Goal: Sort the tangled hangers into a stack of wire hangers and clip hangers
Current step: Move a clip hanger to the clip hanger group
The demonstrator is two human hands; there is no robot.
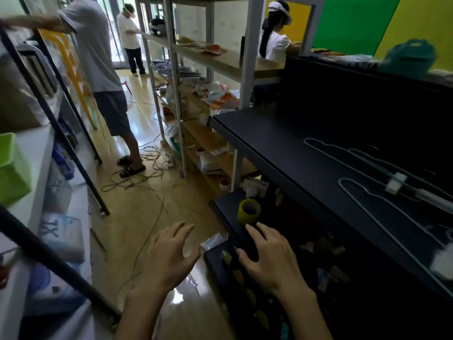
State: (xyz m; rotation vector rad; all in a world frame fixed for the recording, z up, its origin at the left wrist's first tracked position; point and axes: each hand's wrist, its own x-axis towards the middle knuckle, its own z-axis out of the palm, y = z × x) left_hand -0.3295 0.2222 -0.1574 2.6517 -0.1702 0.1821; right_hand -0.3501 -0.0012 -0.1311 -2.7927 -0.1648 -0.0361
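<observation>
Several pale blue wire hangers (362, 165) lie overlapping on the black shelf (269, 143) at the right. Some of them carry white clips (396, 183); another clip shows at the right edge (442, 262). My left hand (169, 256) hovers over the floor with fingers spread and holds nothing. Also empty, my right hand (267, 256) hangs with relaxed fingers in front of the lower shelf. Both hands are low and to the left of the hangers, apart from them.
A yellow tape roll (248, 211) and small packets sit on the lower shelf. Loose cables (147, 168) sprawl over the wooden floor. A person in shorts (105, 69) stands in the aisle; two others work farther back. A dark rack frame (61, 133) borders the left.
</observation>
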